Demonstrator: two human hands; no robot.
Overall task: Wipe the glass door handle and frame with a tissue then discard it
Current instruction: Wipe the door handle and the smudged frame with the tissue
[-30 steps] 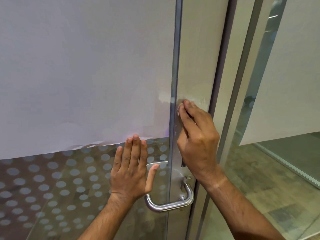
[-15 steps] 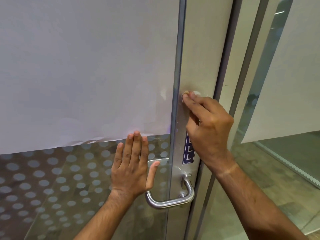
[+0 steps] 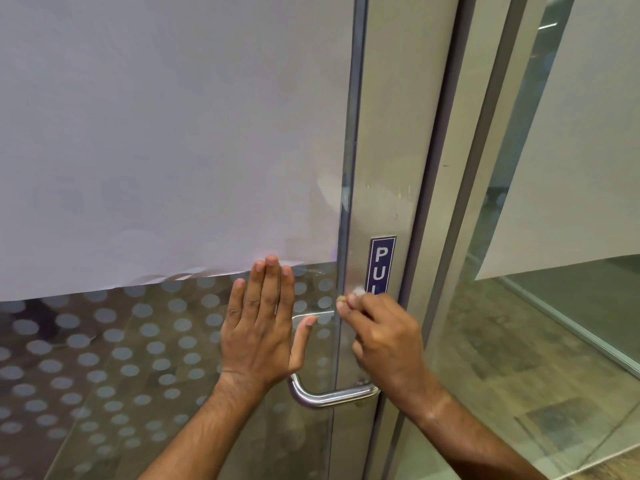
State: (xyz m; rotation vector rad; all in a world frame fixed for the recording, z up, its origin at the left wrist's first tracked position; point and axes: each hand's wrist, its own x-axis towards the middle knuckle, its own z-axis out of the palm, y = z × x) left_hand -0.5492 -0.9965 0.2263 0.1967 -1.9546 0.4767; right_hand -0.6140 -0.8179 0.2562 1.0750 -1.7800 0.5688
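A brushed-metal door frame (image 3: 398, 133) runs upright beside the glass door (image 3: 121, 358). My right hand (image 3: 384, 344) presses a small white tissue (image 3: 359, 290) against the frame, just left of a blue PULL sticker (image 3: 382, 261); only a bit of tissue shows past the fingertips. My left hand (image 3: 263, 327) lies flat and open on the glass, fingers together pointing up. The curved steel handle (image 3: 325, 396) sits below both hands, partly hidden behind my right wrist.
White paper (image 3: 173, 133) covers the upper glass; frosted dots pattern the lower part. To the right stand a second frame post (image 3: 491, 116) and another glass panel (image 3: 571, 306) with paper hung on it, over a tiled floor.
My right hand with the tissue went up the frame, then slid down to just above the handle. The PULL sticker is now uncovered. My left hand stayed flat on the glass.
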